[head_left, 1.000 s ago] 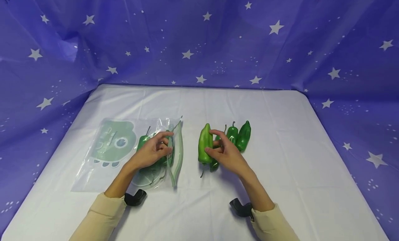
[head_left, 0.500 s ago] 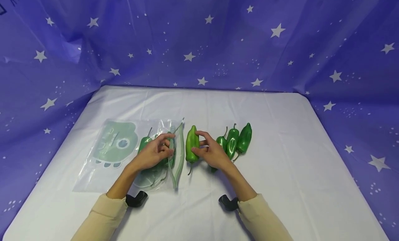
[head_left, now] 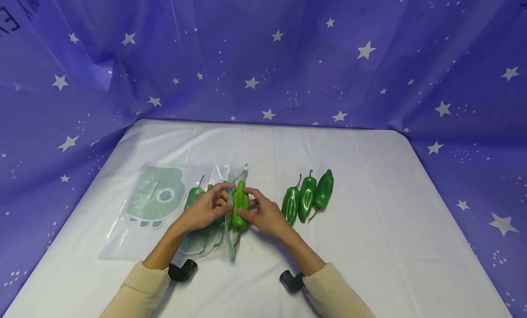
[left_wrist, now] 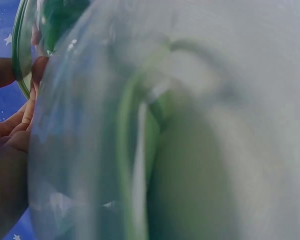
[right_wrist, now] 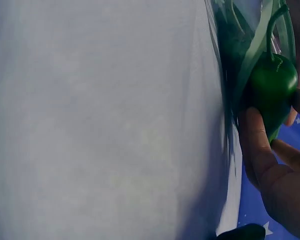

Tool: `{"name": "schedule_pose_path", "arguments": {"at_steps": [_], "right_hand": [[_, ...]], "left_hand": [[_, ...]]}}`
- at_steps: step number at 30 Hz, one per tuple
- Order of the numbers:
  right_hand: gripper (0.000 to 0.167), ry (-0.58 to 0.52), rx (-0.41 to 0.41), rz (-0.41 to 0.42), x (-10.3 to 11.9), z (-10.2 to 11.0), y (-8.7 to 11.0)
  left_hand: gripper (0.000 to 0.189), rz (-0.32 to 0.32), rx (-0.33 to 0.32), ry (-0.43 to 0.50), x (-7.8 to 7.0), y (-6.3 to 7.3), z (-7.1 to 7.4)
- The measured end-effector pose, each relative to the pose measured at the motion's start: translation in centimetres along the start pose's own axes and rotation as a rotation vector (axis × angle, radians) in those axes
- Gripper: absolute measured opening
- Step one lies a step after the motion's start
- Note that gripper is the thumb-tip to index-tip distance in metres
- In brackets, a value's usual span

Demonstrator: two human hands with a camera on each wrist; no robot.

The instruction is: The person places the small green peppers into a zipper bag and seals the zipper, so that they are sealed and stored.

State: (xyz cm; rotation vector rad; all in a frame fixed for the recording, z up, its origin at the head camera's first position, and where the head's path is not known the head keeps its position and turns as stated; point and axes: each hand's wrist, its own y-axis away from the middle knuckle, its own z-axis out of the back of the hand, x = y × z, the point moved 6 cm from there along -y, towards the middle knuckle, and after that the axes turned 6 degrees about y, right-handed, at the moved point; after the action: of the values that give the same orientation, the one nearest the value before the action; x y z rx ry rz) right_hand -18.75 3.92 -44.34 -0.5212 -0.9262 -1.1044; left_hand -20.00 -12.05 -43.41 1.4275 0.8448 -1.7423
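Note:
A light green pepper [head_left: 239,210] is gripped between the thumb and fingers of my right hand [head_left: 266,216]. It stands at the mouth of a clear plastic bag [head_left: 117,245], whose opening has a green rim. My left hand [head_left: 206,211] pinches that rim, as the left wrist view also shows. Inside the bag lie several darker green peppers [head_left: 194,196], partly covered by my left hand. Seen from the right wrist, the held pepper [right_wrist: 274,82] has its stem beside the bag's rim. How far it is inside the bag, I cannot tell.
Three dark green peppers [head_left: 307,196] lie side by side to the right of my right hand. A green cartoon face [head_left: 158,194] is printed on the bag's left part. White cloth [head_left: 391,226] covers the table, with a blue starry curtain [head_left: 263,57] behind.
My right hand has carried the light green pepper leftward, away from the other peppers, to the bag's mouth. My left hand has kept its hold on the rim. The head view has tilted slightly up.

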Motion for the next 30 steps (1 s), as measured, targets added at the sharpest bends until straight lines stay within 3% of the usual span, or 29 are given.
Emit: {"name": "schedule_pose_path", "arguments": {"at_steps": [22, 30], "right_hand": [[0.058, 0.033, -0.084, -0.016, -0.2, -0.9, -1.2], [0.051, 0.065, -0.057, -0.005, -0.2, -1.1, -1.0]], "left_hand": [[0.051, 0.027, 0.02, 0.073, -0.2, -0.2, 0.0], [0.052, 0.027, 0.003, 0.085, -0.2, 0.0, 0.1]]}}
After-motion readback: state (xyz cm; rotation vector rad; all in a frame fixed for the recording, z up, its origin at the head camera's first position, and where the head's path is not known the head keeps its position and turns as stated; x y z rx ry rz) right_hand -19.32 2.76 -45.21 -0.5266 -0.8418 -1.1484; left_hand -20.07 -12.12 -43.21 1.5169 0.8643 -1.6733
